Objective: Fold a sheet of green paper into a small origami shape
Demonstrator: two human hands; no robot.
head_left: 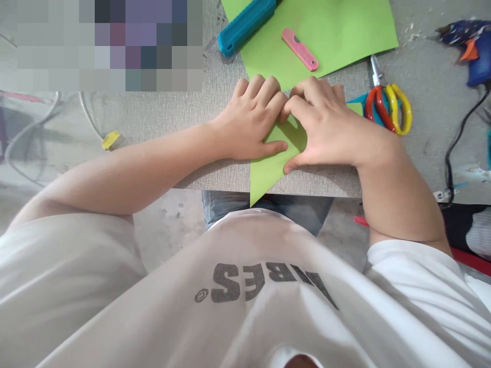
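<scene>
Both your hands are on the small green paper [264, 171], centre of the frame. Left hand [255, 120]: palm down, thumb laid along the paper. Right hand [326, 120]: arched, thumb and forefinger set wide apart, thumb tip at the paper's lower-right edge. Forefingers meet near the paper's top. Other fingertips hidden; can't tell whether you are pinching or only pressing.

Key relation: paper lies beneath both hands, neither clearly nearer. Visible long axis slants from upper right to lower left, sharp corner jutting past the table [172, 110] edge towards you. Full outline covered.

Farther out: larger green sheet [355, 30] at upper centre, carrying a pink folding knife [299, 49]; blue plastic tool [247, 25] across its left edge. Scissors [379, 99] right of your right hand. Glue gun [479, 64], upper right.
</scene>
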